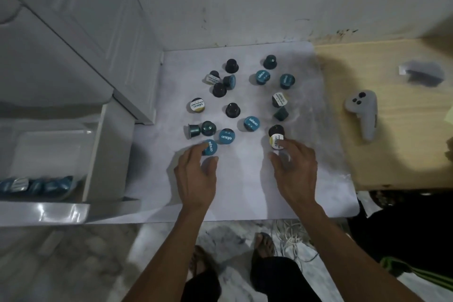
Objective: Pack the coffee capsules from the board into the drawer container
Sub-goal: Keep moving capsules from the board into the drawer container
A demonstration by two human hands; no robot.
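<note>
Several coffee capsules, blue, dark and white-lidded, lie scattered on a white board (245,191). My left hand (196,174) has its fingers closing around a blue-lidded capsule (211,147) at the board's near left. My right hand (295,169) pinches a white-and-yellow-lidded capsule (275,142) at the near right, just below a dark capsule (276,130). To the left stands the white drawer container (95,154), pulled open, with several blue capsules (36,186) lying along its near side.
A white drawer unit (73,56) rises behind the open drawer. A grey handheld controller (362,113) and a grey blurred object (424,75) lie on the wooden table (392,154) to the right. My feet and some cables show below the board's edge.
</note>
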